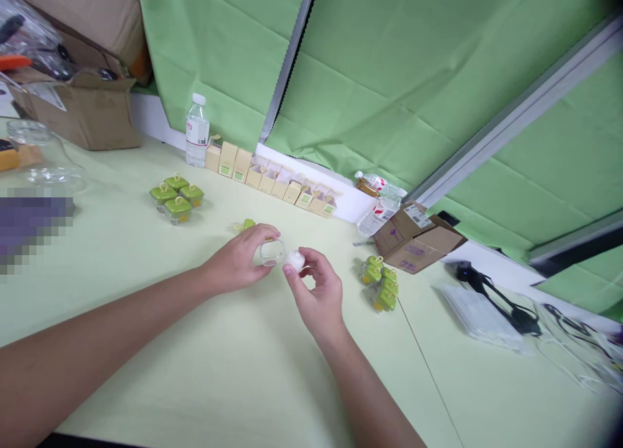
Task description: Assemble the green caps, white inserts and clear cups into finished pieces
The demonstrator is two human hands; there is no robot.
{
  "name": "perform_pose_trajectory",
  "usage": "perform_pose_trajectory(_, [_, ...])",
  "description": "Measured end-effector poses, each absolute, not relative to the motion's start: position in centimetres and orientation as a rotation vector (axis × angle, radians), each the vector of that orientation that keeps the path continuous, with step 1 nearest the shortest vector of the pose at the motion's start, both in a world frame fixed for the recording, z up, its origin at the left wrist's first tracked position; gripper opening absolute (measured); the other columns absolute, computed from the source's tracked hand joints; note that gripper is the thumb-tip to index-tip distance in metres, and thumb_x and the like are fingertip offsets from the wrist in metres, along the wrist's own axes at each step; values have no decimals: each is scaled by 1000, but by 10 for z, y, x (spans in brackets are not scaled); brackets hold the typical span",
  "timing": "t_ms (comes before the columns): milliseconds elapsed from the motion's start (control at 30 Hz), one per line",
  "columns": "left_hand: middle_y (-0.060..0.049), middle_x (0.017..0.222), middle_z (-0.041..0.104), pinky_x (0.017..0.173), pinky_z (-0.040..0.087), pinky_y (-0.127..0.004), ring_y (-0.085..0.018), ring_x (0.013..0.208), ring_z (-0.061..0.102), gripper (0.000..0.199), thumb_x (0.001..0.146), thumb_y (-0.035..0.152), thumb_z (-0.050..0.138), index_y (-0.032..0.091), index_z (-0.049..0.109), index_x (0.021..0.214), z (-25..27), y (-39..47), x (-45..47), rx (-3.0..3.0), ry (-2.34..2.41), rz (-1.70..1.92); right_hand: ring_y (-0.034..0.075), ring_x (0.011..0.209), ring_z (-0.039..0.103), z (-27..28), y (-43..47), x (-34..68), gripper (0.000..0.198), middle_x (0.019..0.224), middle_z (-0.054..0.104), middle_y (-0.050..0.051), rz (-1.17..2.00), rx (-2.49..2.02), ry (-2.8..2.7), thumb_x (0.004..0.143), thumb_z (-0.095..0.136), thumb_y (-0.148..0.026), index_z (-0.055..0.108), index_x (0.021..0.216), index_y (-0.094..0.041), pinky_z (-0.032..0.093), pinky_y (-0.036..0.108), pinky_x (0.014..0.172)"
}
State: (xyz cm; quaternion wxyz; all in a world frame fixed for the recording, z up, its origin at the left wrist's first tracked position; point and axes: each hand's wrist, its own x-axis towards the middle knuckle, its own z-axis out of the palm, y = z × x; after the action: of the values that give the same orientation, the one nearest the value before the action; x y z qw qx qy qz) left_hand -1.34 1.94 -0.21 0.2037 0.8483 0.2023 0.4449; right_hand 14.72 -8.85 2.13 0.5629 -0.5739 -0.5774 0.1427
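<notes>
My left hand (242, 258) is wrapped around a small clear cup (272, 253), tilted so its mouth faces right. Between the fingertips of my right hand (318, 289) is a small, rounded white piece (294, 260), close beside the cup's mouth. Whether the two touch, I cannot tell. Just behind my left hand, part of a green lid with a loop (248, 224) shows; my hand hides what is around it. To the left stands a cluster of several clear containers with green lids (178, 206), and a similar cluster (379, 284) sits to the right.
Several small tan boxes (272, 178) line the table's back edge beside an upright water bottle (197, 133). Two more bottles lie near an open cardboard box (416, 239). Far left are a glass jar (48, 156) and a cardboard carton (92, 113); cables (579, 337) spread at right.
</notes>
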Motion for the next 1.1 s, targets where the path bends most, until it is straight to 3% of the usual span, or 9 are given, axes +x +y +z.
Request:
perform_pose_trajectory(167, [-8, 117, 57, 93, 48, -41, -24, 112, 55, 32, 82, 28, 67, 21, 45, 105, 0, 13, -11, 2394, 501, 1285, 16, 82, 60, 25, -94, 141, 28, 101, 65, 6, 186, -1317, -1490, 82, 72, -28, 64, 109, -22, 55, 33, 75])
perform_pose_trajectory(467, [-9, 106, 58, 86, 48, -40, -24, 99, 54, 30, 87, 33, 63, 19, 48, 109, 1, 6, -6, 2473, 403, 1292, 18, 78, 59, 28, -98, 140, 19, 90, 62, 6, -84, -1326, -1669, 85, 69, -30, 64, 102, -23, 54, 33, 67])
perform_pose_trajectory(667, [-9, 106, 57, 87, 47, -38, -23, 100, 54, 30, 87, 31, 63, 19, 47, 110, 0, 1, -2, 2473, 372, 1351, 22, 83, 60, 27, -97, 141, 22, 89, 64, 8, -316, -1321, -1726, 83, 73, -33, 65, 100, -22, 53, 37, 73])
perform_pose_trajectory(867, [-7, 103, 57, 85, 49, -36, -21, 97, 54, 30, 84, 21, 64, 20, 46, 109, 1, -8, 0, 2433, 335, 1400, 25, 92, 60, 27, -95, 140, 28, 100, 63, 10, -346, -1310, -1671, 77, 77, -44, 67, 95, -24, 53, 41, 80])
perform_pose_trajectory(1100, [-7, 107, 56, 86, 51, -37, -22, 103, 55, 44, 80, 30, 73, 22, 46, 113, 0, -8, -1, 2329, 390, 1366, 28, 106, 59, 24, -94, 144, 59, 112, 61, 12, -151, -1277, -1680, 71, 80, -50, 56, 118, -25, 54, 44, 84])
